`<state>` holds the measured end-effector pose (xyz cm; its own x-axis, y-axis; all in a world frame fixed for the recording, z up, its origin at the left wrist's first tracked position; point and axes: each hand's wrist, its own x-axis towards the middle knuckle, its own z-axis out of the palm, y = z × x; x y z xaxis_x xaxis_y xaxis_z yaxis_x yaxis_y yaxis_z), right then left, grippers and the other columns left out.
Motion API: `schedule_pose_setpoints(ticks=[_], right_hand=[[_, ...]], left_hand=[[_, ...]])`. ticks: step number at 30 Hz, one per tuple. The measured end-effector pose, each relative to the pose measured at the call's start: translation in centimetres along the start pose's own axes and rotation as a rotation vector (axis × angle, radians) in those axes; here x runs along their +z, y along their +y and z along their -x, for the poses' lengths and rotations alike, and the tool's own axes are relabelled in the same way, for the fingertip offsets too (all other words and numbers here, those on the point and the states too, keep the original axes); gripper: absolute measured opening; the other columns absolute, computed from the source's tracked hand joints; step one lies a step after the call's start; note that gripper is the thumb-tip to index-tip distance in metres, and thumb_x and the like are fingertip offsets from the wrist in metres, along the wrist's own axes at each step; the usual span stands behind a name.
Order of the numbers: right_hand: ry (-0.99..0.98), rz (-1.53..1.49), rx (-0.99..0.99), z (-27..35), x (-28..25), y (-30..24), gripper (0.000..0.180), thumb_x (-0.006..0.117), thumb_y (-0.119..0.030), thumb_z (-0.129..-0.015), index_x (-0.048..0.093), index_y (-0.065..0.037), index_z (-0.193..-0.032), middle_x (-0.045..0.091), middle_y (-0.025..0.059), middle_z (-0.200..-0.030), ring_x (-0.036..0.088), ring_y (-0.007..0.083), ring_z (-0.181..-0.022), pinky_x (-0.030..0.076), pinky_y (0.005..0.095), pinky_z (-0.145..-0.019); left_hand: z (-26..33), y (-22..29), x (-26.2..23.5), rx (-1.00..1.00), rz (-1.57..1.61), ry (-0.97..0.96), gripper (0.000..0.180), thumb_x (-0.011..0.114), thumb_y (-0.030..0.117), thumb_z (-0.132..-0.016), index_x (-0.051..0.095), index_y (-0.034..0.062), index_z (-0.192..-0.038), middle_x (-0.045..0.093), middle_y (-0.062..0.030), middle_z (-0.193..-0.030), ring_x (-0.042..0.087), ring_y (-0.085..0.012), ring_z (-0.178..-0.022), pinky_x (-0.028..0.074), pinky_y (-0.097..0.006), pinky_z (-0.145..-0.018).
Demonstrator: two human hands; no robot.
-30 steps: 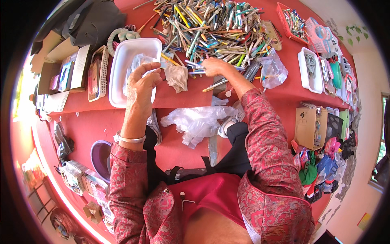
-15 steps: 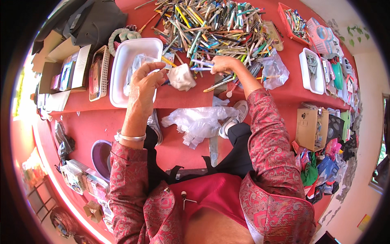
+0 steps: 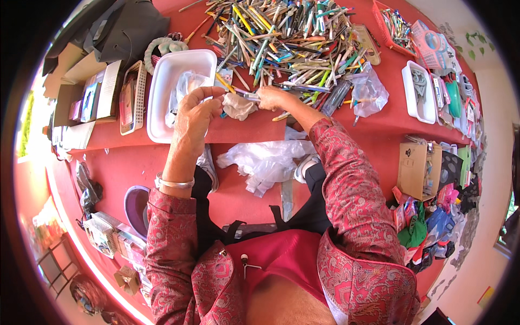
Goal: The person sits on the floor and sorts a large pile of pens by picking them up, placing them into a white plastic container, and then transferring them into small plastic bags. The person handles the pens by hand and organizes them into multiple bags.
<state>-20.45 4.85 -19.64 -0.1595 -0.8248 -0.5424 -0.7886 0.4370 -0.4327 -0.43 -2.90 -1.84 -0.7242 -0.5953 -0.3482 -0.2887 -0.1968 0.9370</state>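
Observation:
In front of me, my left hand has its fingers curled in at the left edge of a crumpled beige cloth. It seems to grip the cloth there, though the fingertips partly hide the contact. From the right comes my right hand, closed around a slim white-and-purple pen. That pen points left, its end over the cloth's upper edge. Just beyond both hands spreads a big heap of used pens and pencils. Close by on the left stands a white plastic tub with clear plastic inside.
A clear plastic bag lies right of the heap. Farther right are a red basket of pens and a white tray. Leftward stand a narrow basket and an opened carton. Plastic sheeting lies between my feet.
My right hand has moved left and slightly down, bringing the pen to the cloth. The cloth has flattened and shifted a little left; my left fingers have drawn closer together.

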Motion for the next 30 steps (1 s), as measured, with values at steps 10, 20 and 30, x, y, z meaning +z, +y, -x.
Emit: schedule_pose_setpoints(ticks=[10,20,30], right_hand=[[0.472,-0.184,0.206,0.1,-1.4,-0.2,0.034,0.057,-0.035,-0.07,0.062,-0.002,-0.071,0.06,0.0163,-0.063,0.06,0.0278,-0.061,0.048,0.037,-0.058],[0.446,-0.216,0.048,-2.0,1.9,-4.5,0.029,0.07,-0.028,-0.058,0.062,-0.007,-0.077,0.061,0.0159,-0.07,0.061,0.0272,-0.069,0.048,0.0356,-0.063],[0.466,-1.455,0.19,0.5,-3.4,-4.6,0.019,0.065,-0.003,-0.063,0.05,0.0,-0.051,0.05,0.0076,-0.049,0.044,0.0131,-0.036,0.032,0.0251,-0.032]], left_hand=[[0.5,0.3,-0.8,0.056,0.071,0.059,0.023,0.051,0.009,-0.077,0.053,-0.0007,-0.098,0.054,-0.0074,-0.098,0.053,-0.0157,-0.093,0.041,-0.027,-0.077],[0.5,0.4,-1.3,0.082,0.106,0.086,0.025,0.049,0.007,-0.078,0.052,-0.0023,-0.1,0.053,-0.0084,-0.1,0.054,-0.017,-0.093,0.042,-0.027,-0.077],[1.1,0.9,-1.3,0.07,0.102,0.053,0.024,0.049,0.007,-0.078,0.053,-0.0023,-0.099,0.053,-0.008,-0.099,0.054,-0.0165,-0.093,0.042,-0.026,-0.076]])
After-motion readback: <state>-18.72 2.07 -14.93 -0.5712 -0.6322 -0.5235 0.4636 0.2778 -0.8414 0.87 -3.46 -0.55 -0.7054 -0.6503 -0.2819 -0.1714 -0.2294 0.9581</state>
